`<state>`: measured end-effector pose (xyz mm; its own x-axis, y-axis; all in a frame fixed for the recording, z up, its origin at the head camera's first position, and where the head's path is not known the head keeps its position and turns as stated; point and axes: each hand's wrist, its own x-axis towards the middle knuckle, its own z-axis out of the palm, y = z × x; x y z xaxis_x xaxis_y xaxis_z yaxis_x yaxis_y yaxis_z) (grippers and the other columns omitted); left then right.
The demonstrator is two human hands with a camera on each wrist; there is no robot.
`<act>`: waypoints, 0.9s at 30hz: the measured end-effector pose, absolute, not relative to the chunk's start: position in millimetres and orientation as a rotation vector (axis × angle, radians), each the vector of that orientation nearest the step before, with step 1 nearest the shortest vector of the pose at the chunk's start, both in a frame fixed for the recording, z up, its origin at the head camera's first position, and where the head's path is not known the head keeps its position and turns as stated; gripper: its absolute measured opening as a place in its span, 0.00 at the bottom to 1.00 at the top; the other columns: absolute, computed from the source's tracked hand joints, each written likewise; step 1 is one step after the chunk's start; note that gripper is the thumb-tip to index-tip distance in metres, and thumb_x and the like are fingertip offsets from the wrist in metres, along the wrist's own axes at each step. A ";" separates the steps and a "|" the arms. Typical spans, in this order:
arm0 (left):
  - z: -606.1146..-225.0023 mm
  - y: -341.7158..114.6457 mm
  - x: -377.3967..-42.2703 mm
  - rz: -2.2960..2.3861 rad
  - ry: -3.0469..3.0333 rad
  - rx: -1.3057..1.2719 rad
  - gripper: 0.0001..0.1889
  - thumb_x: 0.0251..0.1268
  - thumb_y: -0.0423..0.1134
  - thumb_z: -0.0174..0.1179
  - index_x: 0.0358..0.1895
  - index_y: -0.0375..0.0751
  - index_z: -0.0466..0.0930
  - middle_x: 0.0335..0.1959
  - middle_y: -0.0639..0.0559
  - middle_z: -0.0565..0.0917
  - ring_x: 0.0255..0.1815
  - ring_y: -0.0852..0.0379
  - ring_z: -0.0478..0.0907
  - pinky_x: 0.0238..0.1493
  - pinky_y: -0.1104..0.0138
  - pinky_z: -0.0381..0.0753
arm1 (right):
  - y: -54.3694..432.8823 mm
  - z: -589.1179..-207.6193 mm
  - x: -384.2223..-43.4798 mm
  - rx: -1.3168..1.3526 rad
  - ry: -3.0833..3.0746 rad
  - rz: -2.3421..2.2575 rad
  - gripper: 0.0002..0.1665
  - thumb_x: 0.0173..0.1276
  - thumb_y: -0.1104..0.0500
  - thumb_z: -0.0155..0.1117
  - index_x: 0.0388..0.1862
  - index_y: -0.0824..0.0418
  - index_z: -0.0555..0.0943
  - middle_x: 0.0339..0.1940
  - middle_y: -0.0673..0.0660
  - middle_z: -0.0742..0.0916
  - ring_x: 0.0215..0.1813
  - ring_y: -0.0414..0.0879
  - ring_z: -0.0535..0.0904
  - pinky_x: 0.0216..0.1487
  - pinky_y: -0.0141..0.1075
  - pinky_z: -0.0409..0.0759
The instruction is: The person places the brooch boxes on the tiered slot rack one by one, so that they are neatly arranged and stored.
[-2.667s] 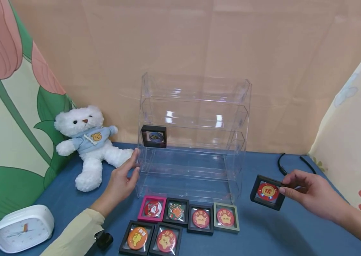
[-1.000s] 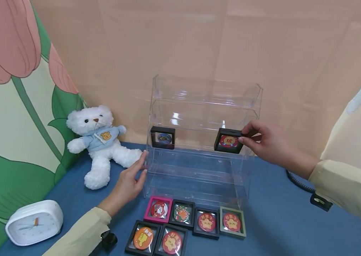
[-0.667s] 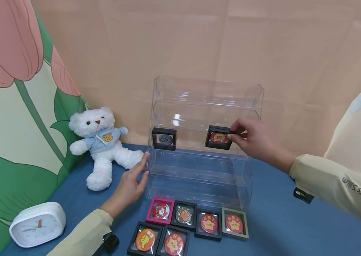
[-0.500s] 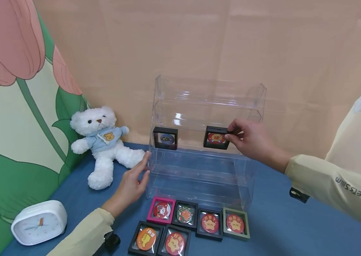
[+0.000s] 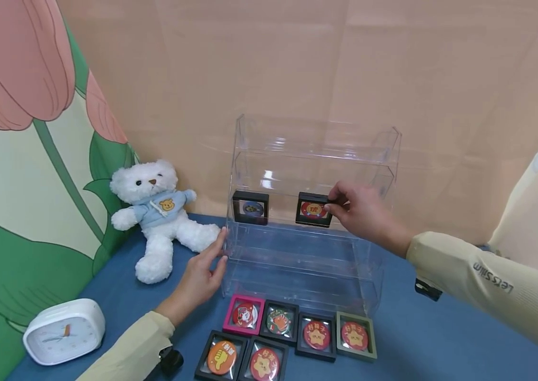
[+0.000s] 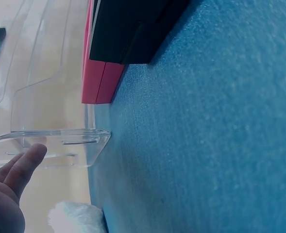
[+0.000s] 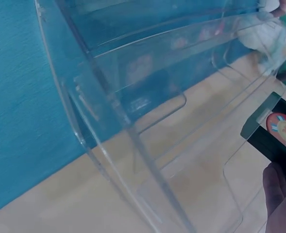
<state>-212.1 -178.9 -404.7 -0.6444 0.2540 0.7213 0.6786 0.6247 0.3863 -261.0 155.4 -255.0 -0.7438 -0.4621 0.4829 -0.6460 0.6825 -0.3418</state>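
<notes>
Black-framed red badge (image 5: 313,210) upright at one tier of clear plastic rack (image 5: 315,151), right hand (image 5: 363,214) pinching its right side between thumb and fingers. Left hand (image 5: 199,279) against rack's left side, fingers extended, gripping nothing. Black frame with blue badge (image 5: 251,208) on same tier, near left end, apart from held one. Six framed badges (image 5: 278,321) on blue table (image 5: 423,341) before rack. White teddy bear (image 5: 160,208) and clock (image 5: 63,334) at left.

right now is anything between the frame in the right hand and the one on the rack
Nothing visible: a gap separates the red-badge frame in the right hand from the blue-badge frame on the clear rack.
</notes>
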 end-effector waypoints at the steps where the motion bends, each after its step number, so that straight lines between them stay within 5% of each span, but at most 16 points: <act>1: -405.0 -178.8 -212.2 -0.879 -2.216 -0.728 0.36 0.60 0.23 0.59 0.72 0.35 0.56 0.67 0.40 0.67 0.48 0.48 0.80 0.28 0.68 0.80 | 154.0 -255.2 -260.2 0.869 -2.544 0.708 0.07 0.62 0.66 0.67 0.36 0.62 0.77 0.32 0.54 0.84 0.36 0.46 0.81 0.40 0.43 0.81; 14: -404.5 -178.3 -211.6 -0.889 -2.220 -0.724 0.35 0.61 0.23 0.58 0.72 0.35 0.56 0.67 0.40 0.66 0.51 0.47 0.78 0.47 0.57 0.77 | 142.6 -253.9 -257.3 0.825 -2.659 0.597 0.07 0.63 0.63 0.67 0.37 0.60 0.77 0.32 0.52 0.85 0.34 0.44 0.81 0.34 0.40 0.80; 27: -404.8 -177.6 -211.3 -0.899 -2.218 -0.718 0.35 0.62 0.24 0.57 0.72 0.36 0.56 0.68 0.41 0.65 0.51 0.46 0.78 0.43 0.57 0.79 | 143.9 -241.4 -257.8 0.872 -2.712 0.461 0.08 0.62 0.65 0.66 0.40 0.66 0.84 0.37 0.58 0.86 0.39 0.49 0.82 0.41 0.45 0.79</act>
<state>-211.3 -177.6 -404.8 -0.6515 0.2436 0.7184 0.6751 0.6182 0.4026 -257.8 143.9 -241.4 -0.7879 -0.5181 0.3328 -0.5990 0.7702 -0.2191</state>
